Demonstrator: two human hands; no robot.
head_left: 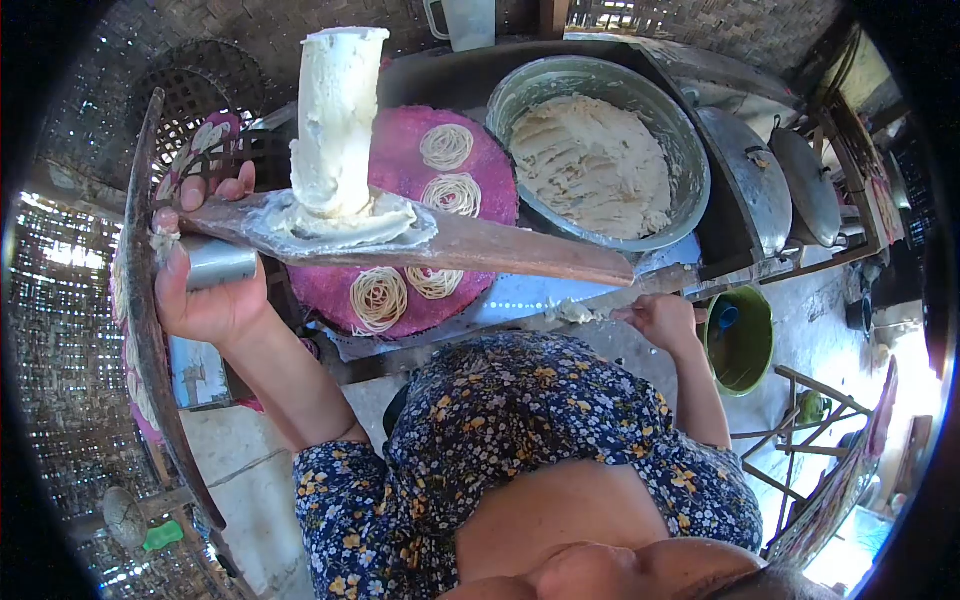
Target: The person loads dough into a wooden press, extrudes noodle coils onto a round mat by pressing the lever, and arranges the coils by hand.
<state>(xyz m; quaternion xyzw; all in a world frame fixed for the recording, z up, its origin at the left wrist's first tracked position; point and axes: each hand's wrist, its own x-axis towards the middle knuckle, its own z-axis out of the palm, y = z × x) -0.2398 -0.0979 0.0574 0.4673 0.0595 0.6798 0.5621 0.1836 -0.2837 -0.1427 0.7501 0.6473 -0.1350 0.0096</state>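
My left hand (225, 300) is wrapped around a metal cylinder (222, 262) that joins a long dark wooden bar (143, 290). Its fingers also hold the end of a wooden plank (540, 253) of a noodle press. From the plank rises a plunger (338, 120) thickly coated in pale dough. Below it, a round pink cloth-covered tray (400, 155) carries several coiled nests of noodles (447, 147). My right hand (660, 322) is closed by the table edge, its fingertips beside a smear of dough (575, 312); what they pinch, if anything, is unclear.
A big metal basin (697, 185) of dough (595, 165) stands behind the plank's right end. Lidded pots (750, 170) are farther right. A green bucket (742, 360) with a blue dipper (728, 315) sits beyond my right hand. A clear pitcher (468, 22) is at the back.
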